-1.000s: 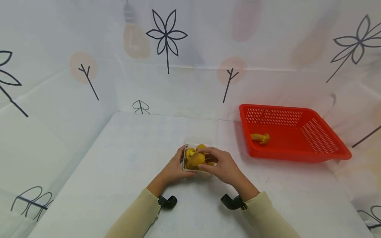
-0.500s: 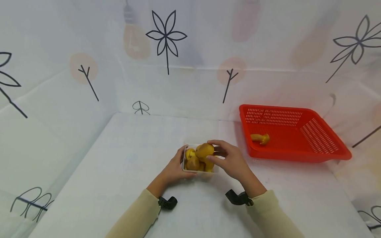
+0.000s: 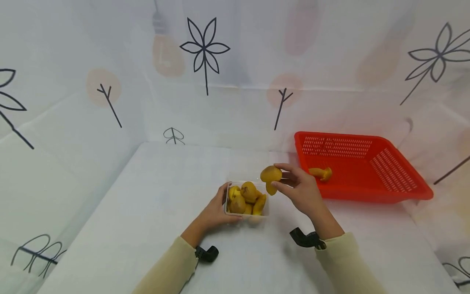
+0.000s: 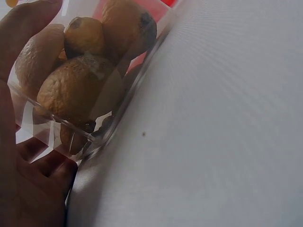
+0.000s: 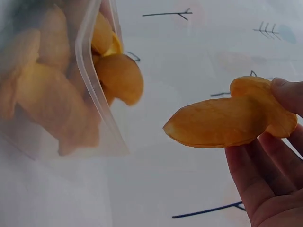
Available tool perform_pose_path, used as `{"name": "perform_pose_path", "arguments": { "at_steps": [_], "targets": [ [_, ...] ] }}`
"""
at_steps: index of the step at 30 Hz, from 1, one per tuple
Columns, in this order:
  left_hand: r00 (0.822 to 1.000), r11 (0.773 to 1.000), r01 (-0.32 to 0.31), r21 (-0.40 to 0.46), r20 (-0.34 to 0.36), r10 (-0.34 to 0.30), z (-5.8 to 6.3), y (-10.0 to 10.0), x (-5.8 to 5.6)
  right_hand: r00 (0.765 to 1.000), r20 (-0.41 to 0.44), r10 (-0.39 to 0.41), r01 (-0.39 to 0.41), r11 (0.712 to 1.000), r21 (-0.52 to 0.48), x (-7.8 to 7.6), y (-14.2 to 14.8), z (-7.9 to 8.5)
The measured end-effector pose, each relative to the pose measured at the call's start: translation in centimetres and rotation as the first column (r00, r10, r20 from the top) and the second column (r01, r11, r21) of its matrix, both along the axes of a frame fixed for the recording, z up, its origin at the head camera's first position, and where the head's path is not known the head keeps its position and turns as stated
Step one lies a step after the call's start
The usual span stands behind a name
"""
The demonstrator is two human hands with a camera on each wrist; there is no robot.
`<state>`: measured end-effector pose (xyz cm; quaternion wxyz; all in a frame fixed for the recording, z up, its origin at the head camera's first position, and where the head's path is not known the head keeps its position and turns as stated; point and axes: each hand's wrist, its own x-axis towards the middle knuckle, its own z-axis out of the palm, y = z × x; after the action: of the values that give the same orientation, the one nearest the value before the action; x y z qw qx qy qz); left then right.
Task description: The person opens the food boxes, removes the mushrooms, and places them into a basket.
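Observation:
My left hand [image 3: 214,210] grips the left side of a clear plastic box [image 3: 249,215] with several yellow mushrooms in it. In the left wrist view, brownish-yellow mushrooms [image 4: 78,87] show through the box wall, with the thumb along its upper edge. To the right of the box, my right hand [image 3: 302,190] pinches one yellow mushroom [image 3: 271,173] by its cap between thumb and fingers. The right wrist view shows this mushroom's thick stem [image 5: 213,124] pointing left toward the box, apart from it.
A red perforated plastic basket [image 3: 367,195] stands at the back right of the white table [image 3: 154,183]. One yellow mushroom [image 3: 321,173] lies inside, near its left wall. A white sheet [image 3: 242,110] with printed plants stands behind and beside the table.
My right hand has lifted a mushroom out of the box and moved it up and to the right, toward the basket. The left hand and box have stayed in place.

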<state>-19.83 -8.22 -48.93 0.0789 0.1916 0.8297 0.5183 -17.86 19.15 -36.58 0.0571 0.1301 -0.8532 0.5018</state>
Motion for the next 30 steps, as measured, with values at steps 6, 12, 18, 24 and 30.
{"name": "perform_pose_path", "arguments": {
  "at_steps": [6,12,18,24,30],
  "targets": [
    [1.0,0.999,0.001,-0.032,0.001,-0.001,-0.3,0.1,0.3,0.996,-0.018,-0.091,0.092,0.995,0.025,-0.1,1.5,0.3],
    [1.0,0.999,-0.011,-0.041,-0.007,0.011,-0.1,0.2,0.4,0.978,-0.085,-0.193,0.191,0.981,-0.022,-0.5,2.9,0.8],
    [1.0,0.998,-0.018,-0.053,-0.002,0.018,0.1,0.1,0.2,0.959,-0.066,-0.275,0.272,0.961,-0.05,-1.2,4.3,1.0],
    [1.0,0.998,-0.018,-0.059,0.002,0.018,0.1,0.2,0.3,0.946,-0.002,-0.325,0.322,0.94,-0.11,-1.7,5.7,0.8],
    [1.0,0.998,-0.023,-0.063,0.002,0.023,0.1,0.2,0.2,0.921,0.041,-0.388,0.39,0.911,-0.137,-2.2,6.9,0.9]
  ]
}}
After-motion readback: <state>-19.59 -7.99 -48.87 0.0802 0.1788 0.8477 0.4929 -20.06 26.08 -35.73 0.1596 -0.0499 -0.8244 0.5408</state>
